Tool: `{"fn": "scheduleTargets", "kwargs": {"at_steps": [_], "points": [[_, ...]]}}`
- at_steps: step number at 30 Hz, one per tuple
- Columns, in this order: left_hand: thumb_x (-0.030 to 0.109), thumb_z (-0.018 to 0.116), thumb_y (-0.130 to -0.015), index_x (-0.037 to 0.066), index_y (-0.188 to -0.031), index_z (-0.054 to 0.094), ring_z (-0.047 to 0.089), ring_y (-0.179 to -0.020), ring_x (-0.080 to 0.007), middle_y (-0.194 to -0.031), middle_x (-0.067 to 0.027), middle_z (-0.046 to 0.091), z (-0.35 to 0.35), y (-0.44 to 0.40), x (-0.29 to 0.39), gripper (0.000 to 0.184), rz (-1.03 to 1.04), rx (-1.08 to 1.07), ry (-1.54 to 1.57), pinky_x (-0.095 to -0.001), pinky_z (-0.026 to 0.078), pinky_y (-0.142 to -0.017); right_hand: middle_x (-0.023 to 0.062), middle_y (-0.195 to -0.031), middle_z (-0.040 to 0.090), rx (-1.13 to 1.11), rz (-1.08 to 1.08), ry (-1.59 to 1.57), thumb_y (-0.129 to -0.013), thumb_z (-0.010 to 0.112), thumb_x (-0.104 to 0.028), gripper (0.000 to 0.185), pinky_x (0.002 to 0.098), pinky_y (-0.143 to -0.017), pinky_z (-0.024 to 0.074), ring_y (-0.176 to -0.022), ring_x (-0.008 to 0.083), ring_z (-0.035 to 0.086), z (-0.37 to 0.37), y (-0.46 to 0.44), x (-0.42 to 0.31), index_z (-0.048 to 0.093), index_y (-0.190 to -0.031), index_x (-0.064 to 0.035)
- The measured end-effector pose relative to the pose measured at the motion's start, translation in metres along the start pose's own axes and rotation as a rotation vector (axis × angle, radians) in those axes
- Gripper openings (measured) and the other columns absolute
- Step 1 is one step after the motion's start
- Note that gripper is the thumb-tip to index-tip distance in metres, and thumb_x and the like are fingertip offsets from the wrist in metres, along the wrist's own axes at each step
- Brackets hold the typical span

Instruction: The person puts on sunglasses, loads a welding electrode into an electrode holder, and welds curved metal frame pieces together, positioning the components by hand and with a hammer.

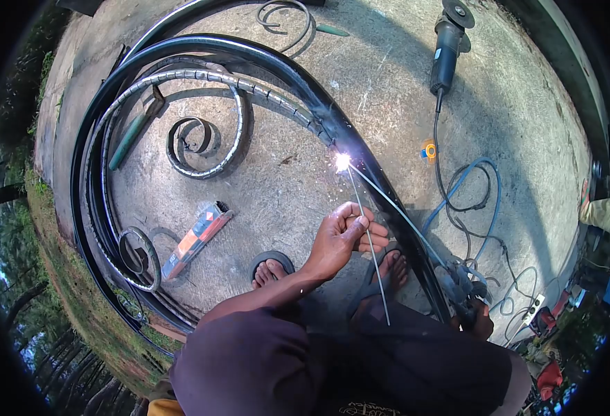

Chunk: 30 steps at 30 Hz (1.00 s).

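Observation:
A thin metal rod (379,281) is pinched between the thumb and fingers of my left hand (343,239), its upper end reaching the bright arc. My right hand (482,323), partly hidden, grips a welding electrode holder (461,284) at the lower right. From the holder a long welding electrode (405,220) runs up and left to the glaring spot (343,162), where sparks fly. That spot lies against a curved black metal tube (298,75) and the end of a scrolled metal bar (249,84). Glare hides the joint itself.
An angle grinder (445,59) lies at the upper right, its cord trailing past blue cable (497,182). A hammer (133,135) with a green handle rests inside the curves. A packet of electrodes (197,239) lies near my feet. Another person's hand (585,197) shows at the right edge.

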<state>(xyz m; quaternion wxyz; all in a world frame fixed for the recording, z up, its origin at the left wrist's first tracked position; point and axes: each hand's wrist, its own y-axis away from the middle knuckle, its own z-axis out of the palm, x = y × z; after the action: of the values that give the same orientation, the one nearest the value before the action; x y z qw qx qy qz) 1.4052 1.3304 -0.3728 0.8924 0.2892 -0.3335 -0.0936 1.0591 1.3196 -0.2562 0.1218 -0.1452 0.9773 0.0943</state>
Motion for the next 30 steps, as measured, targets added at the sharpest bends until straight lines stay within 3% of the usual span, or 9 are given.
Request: {"fn": "scheduleTargets", "kwargs": {"at_steps": [3, 5, 10, 13, 19, 22, 24, 27, 30], "points": [[0.015, 0.047, -0.102, -0.002, -0.109, 0.05, 0.071, -0.087, -0.0288, -0.098, -0.0207, 0.066, -0.002, -0.001, -0.003, 0.018, 0.019, -0.017, 0.002, -0.0394, 0.061, -0.076, 0.0158, -0.083, 0.06, -0.004, 0.09, -0.011, -0.059, 0.072, -0.013, 0.064, 0.0427, -0.063, 0.0481, -0.069, 0.0322, 0.06, 0.007, 0.006, 0.01, 0.059, -0.121, -0.0043], [0.014, 0.047, -0.102, -0.001, -0.109, 0.05, 0.07, -0.087, -0.0288, -0.098, -0.0206, 0.066, 0.002, 0.002, 0.001, 0.018, 0.012, 0.007, -0.013, -0.0394, 0.06, -0.076, 0.015, -0.084, 0.061, 0.113, -0.049, 0.056, -0.059, 0.074, -0.017, 0.064, 0.0425, -0.063, 0.0489, -0.069, 0.0324, 0.061, 0.012, 0.007, 0.013, 0.059, -0.12, -0.0044], [0.013, 0.044, -0.103, 0.0, -0.111, 0.05, 0.07, -0.089, -0.0277, -0.1, -0.02, 0.066, -0.001, 0.002, 0.001, 0.017, 0.006, -0.016, -0.032, -0.0386, 0.06, -0.078, 0.0174, -0.089, 0.063, 0.198, -0.052, 0.077, -0.061, 0.076, -0.018, 0.066, 0.0413, -0.064, 0.0491, -0.071, 0.0337, 0.061, 0.014, 0.018, 0.037, 0.057, -0.123, -0.0024], [0.013, 0.044, -0.103, 0.0, -0.111, 0.05, 0.07, -0.089, -0.0271, -0.1, -0.0196, 0.066, -0.001, 0.002, 0.002, 0.016, 0.008, -0.025, -0.026, -0.0381, 0.059, -0.078, 0.0194, -0.096, 0.064, 0.163, -0.336, 0.111, -0.064, 0.075, -0.015, 0.073, 0.0412, -0.066, 0.0493, -0.075, 0.0333, 0.061, 0.011, 0.011, 0.038, 0.05, -0.132, -0.0021], [0.013, 0.044, -0.103, 0.001, -0.111, 0.05, 0.07, -0.089, -0.0268, -0.1, -0.0192, 0.066, -0.003, -0.001, 0.005, 0.016, 0.018, -0.01, -0.024, -0.0368, 0.059, -0.077, 0.0193, -0.099, 0.066, 0.093, -0.248, 0.207, -0.067, 0.069, -0.008, 0.087, 0.0407, -0.061, 0.0497, -0.066, 0.032, 0.062, 0.016, 0.016, 0.037, 0.032, -0.145, -0.0022], [0.013, 0.044, -0.103, 0.001, -0.111, 0.05, 0.07, -0.089, -0.0269, -0.1, -0.0191, 0.067, -0.003, -0.001, 0.005, 0.016, 0.017, -0.016, -0.015, -0.0366, 0.059, -0.077, 0.0181, -0.092, 0.067, 0.108, -0.249, 0.058, -0.064, 0.069, -0.008, 0.076, 0.0412, -0.057, 0.049, -0.061, 0.0324, 0.062, 0.008, 0.002, 0.019, 0.044, -0.136, -0.0026], [0.014, 0.044, -0.103, 0.001, -0.111, 0.05, 0.07, -0.088, -0.0268, -0.1, -0.0191, 0.067, -0.003, -0.001, 0.006, 0.016, 0.013, -0.012, -0.014, -0.0365, 0.059, -0.077, 0.0174, -0.087, 0.067, 0.003, -0.093, 0.014, -0.061, 0.069, -0.01, 0.062, 0.0406, -0.057, 0.0507, -0.065, 0.0336, 0.064, 0.004, -0.002, 0.013, 0.056, -0.121, -0.0045], [0.014, 0.045, -0.103, 0.0, -0.111, 0.05, 0.071, -0.088, -0.0267, -0.099, -0.019, 0.067, -0.003, 0.0, 0.008, 0.017, 0.004, -0.008, -0.016, -0.0363, 0.059, -0.077, 0.0167, -0.083, 0.067, 0.012, 0.028, -0.041, -0.059, 0.069, -0.011, 0.051, 0.0412, -0.06, 0.053, -0.069, 0.0354, 0.067, 0.005, -0.007, 0.004, 0.06, -0.109, -0.0064], [0.014, 0.045, -0.103, 0.0, -0.111, 0.05, 0.071, -0.087, -0.0263, -0.099, -0.0189, 0.067, -0.003, 0.0, 0.01, 0.017, 0.002, -0.005, -0.025, -0.036, 0.059, -0.076, 0.0174, -0.084, 0.067, -0.023, 0.102, -0.03, -0.059, 0.069, -0.012, 0.053, 0.043, -0.065, 0.0542, -0.073, 0.0371, 0.068, 0.006, -0.004, 0.008, 0.059, -0.11, -0.0066]]}}
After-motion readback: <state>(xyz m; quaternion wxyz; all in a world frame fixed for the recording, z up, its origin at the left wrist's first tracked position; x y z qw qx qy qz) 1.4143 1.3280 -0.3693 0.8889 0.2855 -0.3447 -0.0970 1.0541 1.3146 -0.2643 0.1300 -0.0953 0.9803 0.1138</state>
